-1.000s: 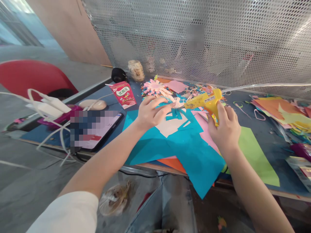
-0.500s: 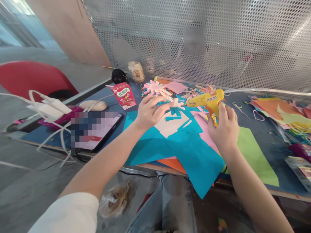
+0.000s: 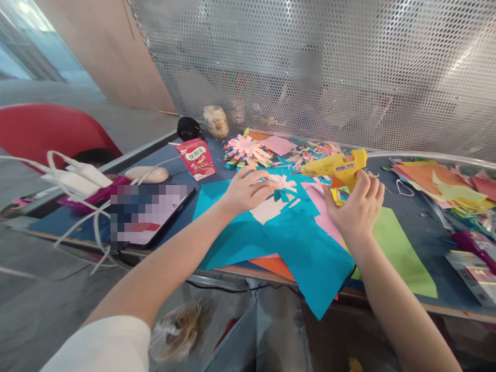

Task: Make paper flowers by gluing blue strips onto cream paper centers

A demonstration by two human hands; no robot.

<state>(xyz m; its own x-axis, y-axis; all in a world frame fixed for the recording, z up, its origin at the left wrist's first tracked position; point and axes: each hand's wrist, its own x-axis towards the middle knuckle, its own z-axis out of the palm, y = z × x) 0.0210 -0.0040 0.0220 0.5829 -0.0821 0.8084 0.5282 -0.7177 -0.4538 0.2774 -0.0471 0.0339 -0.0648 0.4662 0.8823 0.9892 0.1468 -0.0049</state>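
Observation:
My right hand [image 3: 358, 206] grips a yellow hot glue gun [image 3: 329, 166] by its handle, with the nozzle aimed left over the blue paper. Opposite it, my left hand [image 3: 248, 192] has thumb and fingers closed on the edge of a pale pink fringed paper piece [image 3: 284, 182]. The nozzle tip is close to that piece, and a small gap seems to separate them. Beneath both hands lie large blue paper sheets [image 3: 244, 240], topped by a pale paper scrap [image 3: 265, 212]. Behind them sits a layered fringed paper flower [image 3: 248, 150] in pink and blue.
A pink drink carton [image 3: 196, 159], a phone [image 3: 170, 217] and a power strip [image 3: 89, 199] with white cables stand left. Green paper [image 3: 403, 253] and a pile of coloured paper [image 3: 434, 178] lie right. A perforated metal panel [image 3: 248, 62] closes off the back.
The glue gun has shifted slightly right and down, away from my left hand. The fringed piece now shows more fully, lower over the blue paper. The view has tilted a little.

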